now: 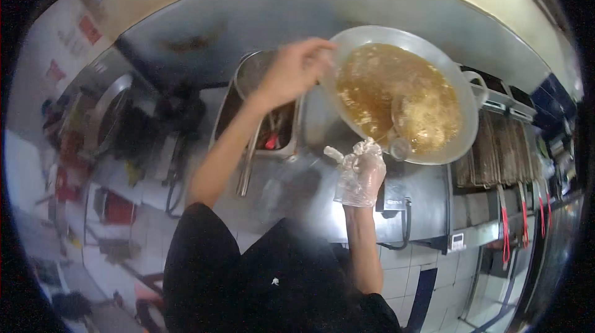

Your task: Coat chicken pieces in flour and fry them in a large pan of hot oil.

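My bare left hand is beside the left rim of a large metal pan. Motion blurs its fingers, so their grip cannot be told. In the pan, bubbling brown oil surrounds a pale yellow frothy patch. Just outside the near rim is my right hand, in a clear plastic glove. White, batter-like lumps coat its fingertips; its thumb sticks out to the left and nothing shows in its grasp. A small round see-through or shiny object, its kind unclear, overlaps the near rim.
A rectangular metal tray left of the pan holds dark liquid and something red. Across it rests a round strainer, its long handle toward me. To the right hang several dark wire baskets with red handles. A steel counter fronts me.
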The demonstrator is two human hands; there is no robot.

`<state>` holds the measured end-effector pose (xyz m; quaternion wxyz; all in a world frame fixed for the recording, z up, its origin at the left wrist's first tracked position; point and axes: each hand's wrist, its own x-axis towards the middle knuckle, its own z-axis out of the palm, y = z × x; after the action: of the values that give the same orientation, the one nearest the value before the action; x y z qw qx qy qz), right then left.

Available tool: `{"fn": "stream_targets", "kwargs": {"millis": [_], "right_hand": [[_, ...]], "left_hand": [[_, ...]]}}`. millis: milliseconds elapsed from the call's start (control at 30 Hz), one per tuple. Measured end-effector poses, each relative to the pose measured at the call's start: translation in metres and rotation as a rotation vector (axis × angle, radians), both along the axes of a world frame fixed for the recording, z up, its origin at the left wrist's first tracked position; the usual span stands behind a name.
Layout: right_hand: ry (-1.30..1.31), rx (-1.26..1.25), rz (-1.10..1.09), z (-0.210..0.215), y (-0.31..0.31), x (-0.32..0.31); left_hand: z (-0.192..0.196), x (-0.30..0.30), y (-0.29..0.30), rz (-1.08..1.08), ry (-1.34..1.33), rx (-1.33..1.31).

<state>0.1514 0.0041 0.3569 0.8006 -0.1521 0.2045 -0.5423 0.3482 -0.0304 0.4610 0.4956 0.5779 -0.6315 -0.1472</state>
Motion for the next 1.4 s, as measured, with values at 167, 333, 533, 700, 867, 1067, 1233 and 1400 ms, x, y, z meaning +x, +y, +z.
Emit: {"fn": "stream_targets", "kwargs": {"millis": [167,333,533,700,867,1067,1233,1400], "right_hand": [[0.186,-0.169,-0.084,-0.036,0.008,0.01],[0.193,-0.14,-0.03,-0.035,0.009,0.009],[0.651,-0.269,-0.096,-0.04,0.015,0.002],[0.374,-0.224,-0.098,-0.057,0.025,0.01],[0.218,-0.245,-0.132,-0.055,0.024,0.016],[0.102,-0.207,-0.061,-0.063,0.02,0.017],[0.245,-0.258,-0.122,-0.073,0.022,0.019],[0.169,-0.206,-0.075,-0.057,0.023,0.012]], "left_hand": [[-0.055,0.062,0.062,0.367,0.01,0.311],[-0.179,0.079,0.053,0.475,-0.546,0.746],[-0.21,0.068,0.041,0.441,-0.635,0.932],[-0.276,0.142,0.037,0.347,-0.563,1.205],[-0.276,0.156,0.042,0.172,-0.411,1.213],[-0.213,0.131,0.055,0.249,0.15,1.223],[-0.151,0.141,0.111,0.368,0.186,0.992],[-0.03,0.08,0.142,0.658,-0.013,0.711]]}}
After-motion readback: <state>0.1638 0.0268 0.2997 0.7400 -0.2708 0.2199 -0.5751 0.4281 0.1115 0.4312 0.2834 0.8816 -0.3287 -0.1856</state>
